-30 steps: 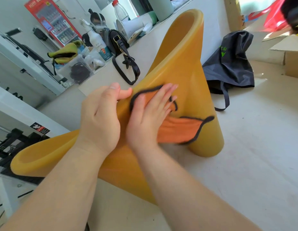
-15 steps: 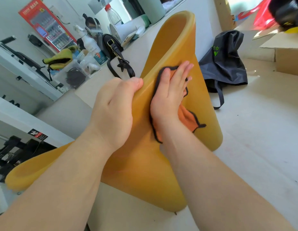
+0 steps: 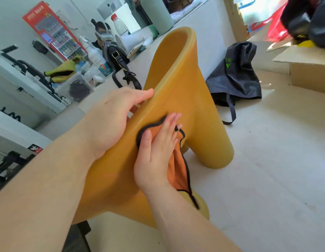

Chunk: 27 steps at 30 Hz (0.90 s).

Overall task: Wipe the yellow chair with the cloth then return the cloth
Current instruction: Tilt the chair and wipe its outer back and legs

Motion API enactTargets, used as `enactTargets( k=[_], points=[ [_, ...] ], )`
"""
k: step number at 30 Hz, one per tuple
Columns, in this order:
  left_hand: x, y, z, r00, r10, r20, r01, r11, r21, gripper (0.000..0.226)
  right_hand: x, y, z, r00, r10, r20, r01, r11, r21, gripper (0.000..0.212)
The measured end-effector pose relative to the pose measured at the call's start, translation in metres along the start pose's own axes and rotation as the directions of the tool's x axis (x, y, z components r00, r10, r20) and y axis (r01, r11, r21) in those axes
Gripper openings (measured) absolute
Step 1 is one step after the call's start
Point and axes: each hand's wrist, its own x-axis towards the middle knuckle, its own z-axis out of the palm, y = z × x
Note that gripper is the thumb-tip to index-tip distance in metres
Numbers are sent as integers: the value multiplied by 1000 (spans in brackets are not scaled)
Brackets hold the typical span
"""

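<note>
Cloth (image 3: 178, 167) half beneath right hand (image 3: 155, 154) on chair (image 3: 185, 73)

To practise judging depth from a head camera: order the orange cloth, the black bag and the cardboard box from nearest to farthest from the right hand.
1. Orange cloth: pressed under the right hand, against the yellow chair.
2. Black bag: beyond the chair, off to the right.
3. Cardboard box: farther right again, past the bag.

Cluttered workroom or office, from my feed.
I see a red drinks vending machine (image 3: 54, 33), a white counter (image 3: 103, 95) crowded with spray bottle (image 3: 98, 59), water bottle (image 3: 120, 24) and handbag (image 3: 116, 55), and cardboard boxes (image 3: 307, 70).
</note>
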Motion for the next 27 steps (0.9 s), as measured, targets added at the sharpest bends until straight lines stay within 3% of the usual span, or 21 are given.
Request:
enactTargets(
  k=[2,4,7,10,14,16,20,23,27],
  points=[
    [-4,-14,4,967,224,-122,-183,942,281,28,7,17,-7,999,26,23,-25,999,-44,75],
    [-29,-19,7,902,381,-203,-282,877,389,41,22,37,-14,998,62,8,-62,996,-64,80],
    [-42,-36,6,904,368,-217,-267,883,385,39,52,55,-24,982,189,-16,-189,982,4,86],
    [-46,-40,9,882,413,-227,-303,865,399,38,73,50,-29,968,251,-3,-250,966,65,77],
    [-46,-41,9,852,472,-227,-364,845,392,41,81,-8,-23,996,-63,-69,64,998,12,67],
    [-45,-39,9,856,470,-216,-365,844,392,40,80,-36,-21,979,-201,-27,200,979,-44,65],
    [-50,-34,11,848,488,-205,-352,810,469,42,79,-48,-20,957,-290,22,291,952,-96,66],
    [-52,-24,9,858,466,-215,-300,795,528,43,99,-42,-23,975,-220,-41,218,975,-52,68],
    [-48,-13,7,877,420,-235,-252,817,519,42,162,-5,-44,995,98,-34,-94,992,89,68]
  ],
)
